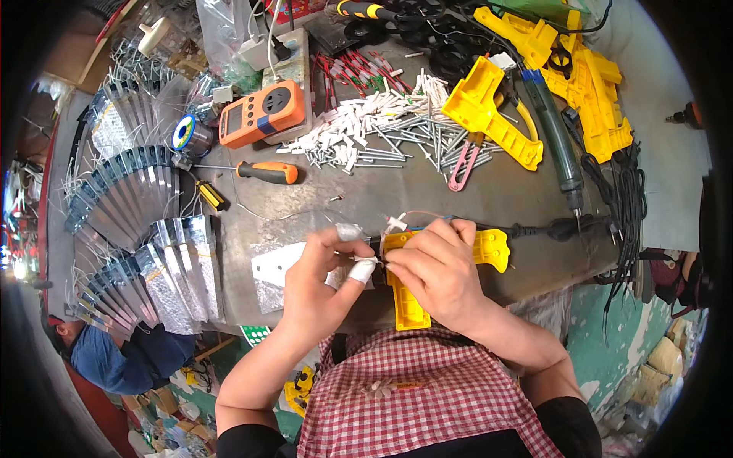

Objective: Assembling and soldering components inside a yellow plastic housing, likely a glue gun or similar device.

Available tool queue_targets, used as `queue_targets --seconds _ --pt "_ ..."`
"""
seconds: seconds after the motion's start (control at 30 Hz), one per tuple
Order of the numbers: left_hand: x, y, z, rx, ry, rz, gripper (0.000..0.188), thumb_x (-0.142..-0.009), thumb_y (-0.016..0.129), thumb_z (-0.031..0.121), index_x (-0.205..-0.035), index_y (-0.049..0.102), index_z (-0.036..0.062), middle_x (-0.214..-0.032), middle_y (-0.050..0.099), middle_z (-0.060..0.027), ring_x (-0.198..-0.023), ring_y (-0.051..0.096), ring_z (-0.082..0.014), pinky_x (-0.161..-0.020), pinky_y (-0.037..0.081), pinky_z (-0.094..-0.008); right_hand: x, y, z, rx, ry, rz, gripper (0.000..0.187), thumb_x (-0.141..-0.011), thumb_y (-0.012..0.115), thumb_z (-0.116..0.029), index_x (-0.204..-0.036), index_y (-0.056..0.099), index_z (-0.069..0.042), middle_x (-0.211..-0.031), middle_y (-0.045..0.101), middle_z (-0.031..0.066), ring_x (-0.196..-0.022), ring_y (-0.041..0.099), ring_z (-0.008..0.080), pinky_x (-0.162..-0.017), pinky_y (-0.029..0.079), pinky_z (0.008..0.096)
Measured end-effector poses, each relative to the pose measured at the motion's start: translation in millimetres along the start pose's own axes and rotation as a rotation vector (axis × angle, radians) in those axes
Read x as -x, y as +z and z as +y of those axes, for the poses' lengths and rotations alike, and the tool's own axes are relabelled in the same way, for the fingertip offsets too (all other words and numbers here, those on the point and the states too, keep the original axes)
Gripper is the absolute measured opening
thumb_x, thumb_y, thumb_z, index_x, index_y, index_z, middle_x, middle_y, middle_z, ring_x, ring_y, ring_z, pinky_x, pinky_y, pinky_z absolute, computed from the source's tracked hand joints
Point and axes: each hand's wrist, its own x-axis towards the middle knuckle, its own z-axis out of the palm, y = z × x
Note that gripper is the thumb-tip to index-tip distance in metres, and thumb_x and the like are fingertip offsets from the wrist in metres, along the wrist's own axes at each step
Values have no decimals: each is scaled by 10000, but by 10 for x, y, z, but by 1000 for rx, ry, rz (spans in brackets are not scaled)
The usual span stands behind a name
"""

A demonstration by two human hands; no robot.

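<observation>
In front of me lies a yellow plastic tool housing half (413,311), handle toward me, under my right hand. My left hand (324,269), with white tape around its thumb and a fingertip, pinches a thin wire just left of the housing. My right hand (437,267) is closed in a pinch over the housing, its fingertips on the wire and almost meeting the left ones. Beside the right fingers stands a small white connector (395,223) with a thin reddish wire. The exact grip between the fingertips is partly hidden.
Beyond my hands lie piled white tubes and metal rods (382,126), an orange meter (262,114), a screwdriver (267,172) and pink-handled pliers (463,164). More yellow housings (588,91) and a green electric screwdriver (553,133) are right. Metal strip parts (126,195) fan out left.
</observation>
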Motion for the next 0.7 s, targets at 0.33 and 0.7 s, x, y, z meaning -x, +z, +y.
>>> queue_targets --seconds 0.33,0.7 --pt "16 -17 5 -32 -71 -38 372 -805 685 -17 -1121 493 28 -948 666 -100 -886 674 -183 -778 548 -308 -6 -22 -24 -37 -6 -55 142 -725 726 -129 -841 644 -122 -807 544 -24 -813 515 172 -796 297 401" --pt "-57 -192 47 -431 278 -32 296 -673 694 -102 -932 625 26 -915 645 -102 -833 647 -217 -707 518 -305 -19 2 -37 -20 -5 -56 169 -702 747 -149 -834 644 -120 -797 544 -26 -806 517 174 -798 298 396"
